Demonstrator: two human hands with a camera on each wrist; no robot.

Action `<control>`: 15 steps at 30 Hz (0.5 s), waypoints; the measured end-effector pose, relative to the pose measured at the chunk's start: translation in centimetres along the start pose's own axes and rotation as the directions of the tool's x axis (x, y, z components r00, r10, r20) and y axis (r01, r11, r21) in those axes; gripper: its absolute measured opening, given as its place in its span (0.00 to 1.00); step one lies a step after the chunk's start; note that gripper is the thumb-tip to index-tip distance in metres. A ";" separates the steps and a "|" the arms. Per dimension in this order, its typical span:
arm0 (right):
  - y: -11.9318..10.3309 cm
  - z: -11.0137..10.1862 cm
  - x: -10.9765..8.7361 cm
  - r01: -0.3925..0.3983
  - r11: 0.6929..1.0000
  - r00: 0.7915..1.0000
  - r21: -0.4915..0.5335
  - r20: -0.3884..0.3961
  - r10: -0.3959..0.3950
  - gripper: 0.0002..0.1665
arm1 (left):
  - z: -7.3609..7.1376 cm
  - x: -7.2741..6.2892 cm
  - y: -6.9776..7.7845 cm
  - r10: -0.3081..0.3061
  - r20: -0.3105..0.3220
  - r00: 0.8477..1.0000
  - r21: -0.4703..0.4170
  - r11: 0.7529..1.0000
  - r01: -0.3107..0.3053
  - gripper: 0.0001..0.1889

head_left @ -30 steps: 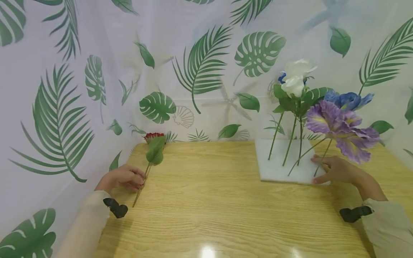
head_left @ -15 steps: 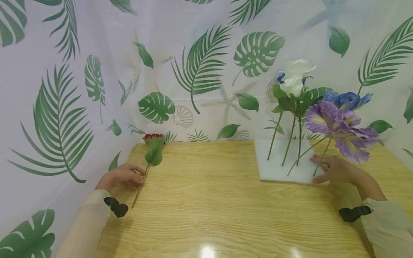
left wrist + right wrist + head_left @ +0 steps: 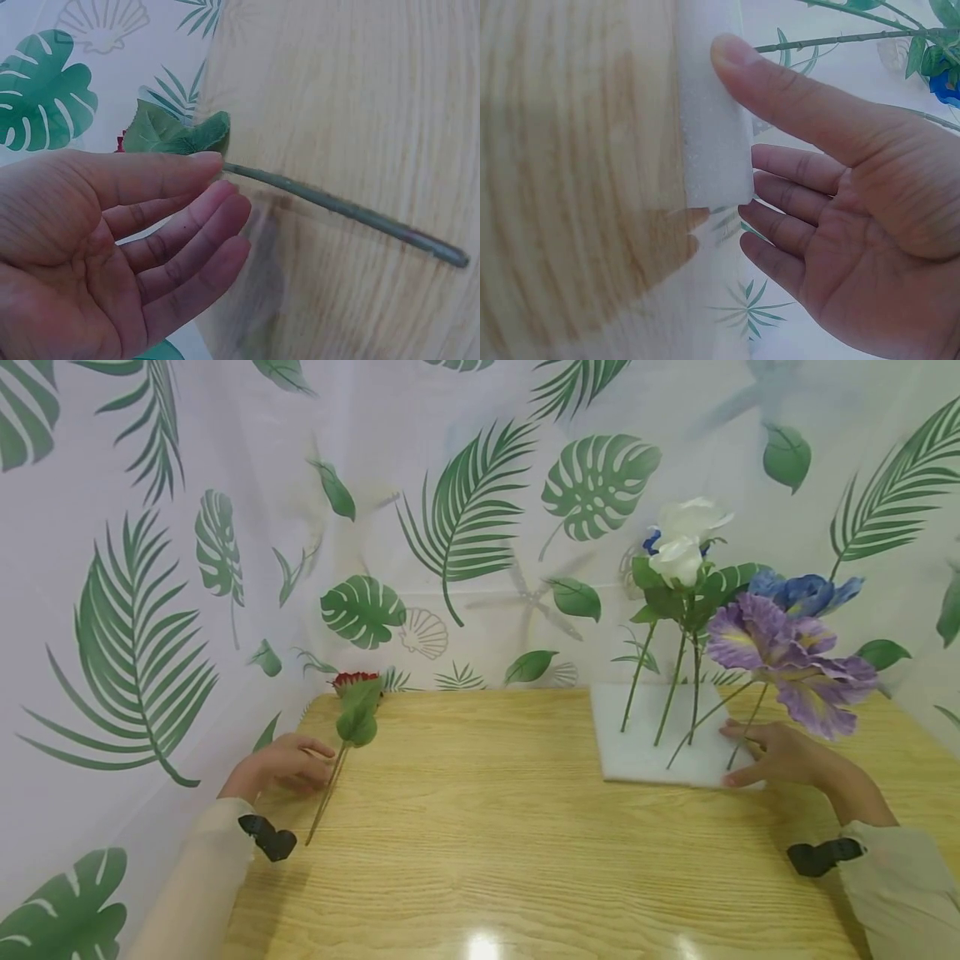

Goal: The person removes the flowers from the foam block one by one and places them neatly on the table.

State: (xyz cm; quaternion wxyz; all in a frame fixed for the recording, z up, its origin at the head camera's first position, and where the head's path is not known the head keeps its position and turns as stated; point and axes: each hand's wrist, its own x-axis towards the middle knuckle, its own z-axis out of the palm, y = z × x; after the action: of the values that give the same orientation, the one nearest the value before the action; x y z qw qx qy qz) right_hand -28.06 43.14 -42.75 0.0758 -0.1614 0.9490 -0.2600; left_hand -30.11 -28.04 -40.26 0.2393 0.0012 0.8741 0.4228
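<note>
A red flower (image 3: 356,680) with green leaves (image 3: 358,714) lies at the table's left, its thin stem (image 3: 345,206) pointing toward the front. My left hand (image 3: 288,762) is beside this stem, fingers loosely bent. In the left wrist view, thumb and fingers stand apart with nothing between them, the thumb tip overlapping the stem. On the right, my right hand (image 3: 795,756) holds the corner of a white foam block (image 3: 611,764), thumb along its front side and fingers at its right side. Upright in the foam stand white roses (image 3: 682,547), a purple flower (image 3: 795,664) and blue flowers (image 3: 806,592).
The wood-grain table (image 3: 480,827) spreads between both hands. A white curtain (image 3: 247,435) printed with green leaves hangs behind and along the left side. The tall blooms lean out to the right over my right hand.
My left hand has drawn slightly left, its fingers coming away from the flower stem, which stays in place. The right hand and the foam block hold still.
</note>
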 end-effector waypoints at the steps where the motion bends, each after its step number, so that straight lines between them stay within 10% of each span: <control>1: 0.0 0.0 0.0 0.001 1.000 1.000 -0.002 -0.001 -0.001 0.53 | -0.1 0.0 0.1 0.006 -0.008 1.000 0.006 1.000 -0.006 0.31; 15: 0.1 0.2 -0.1 -0.005 1.000 1.000 0.010 -0.005 0.005 0.53 | 1.4 0.5 6.1 0.133 -0.105 0.986 0.119 0.986 -0.121 0.27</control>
State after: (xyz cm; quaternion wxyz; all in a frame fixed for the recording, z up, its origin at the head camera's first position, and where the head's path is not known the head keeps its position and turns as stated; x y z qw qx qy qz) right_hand -27.99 43.16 -42.96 0.0749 -0.1581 0.9483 -0.2648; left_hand -31.24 -22.97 -36.70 0.1619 0.0466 0.9066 0.3870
